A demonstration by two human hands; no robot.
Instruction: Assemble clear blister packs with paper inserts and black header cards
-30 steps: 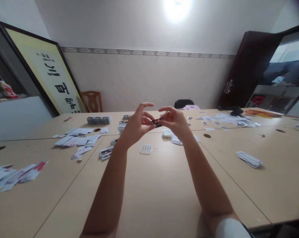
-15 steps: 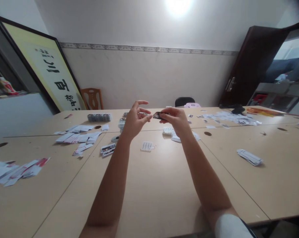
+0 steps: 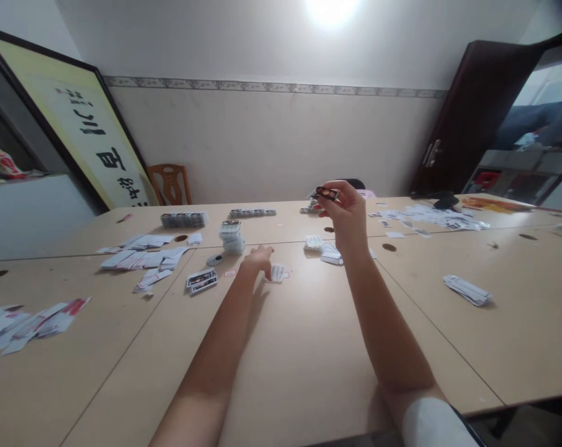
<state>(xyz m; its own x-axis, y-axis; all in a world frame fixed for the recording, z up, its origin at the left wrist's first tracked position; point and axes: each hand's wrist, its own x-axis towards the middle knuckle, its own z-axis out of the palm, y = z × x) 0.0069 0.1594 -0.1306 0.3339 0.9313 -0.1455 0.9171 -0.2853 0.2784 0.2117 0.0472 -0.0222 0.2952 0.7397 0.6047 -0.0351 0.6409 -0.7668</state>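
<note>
My right hand is raised above the table and pinches a small dark card between thumb and fingertips. My left hand is down on the wooden table, fingers touching a small white blister piece. A tiny red and white sticker lies just left of that hand. Behind it stands a white stack of pieces.
Loose white cards spread at the left, more at the far left edge. Printed cards, a grey disc, rows of dark packs, a white bundle, and papers lie around. A wooden chair and a door stand behind.
My hands have parted. The left hand let go of the dark card and dropped to the white piece on the table. The right hand lifted the card higher.
</note>
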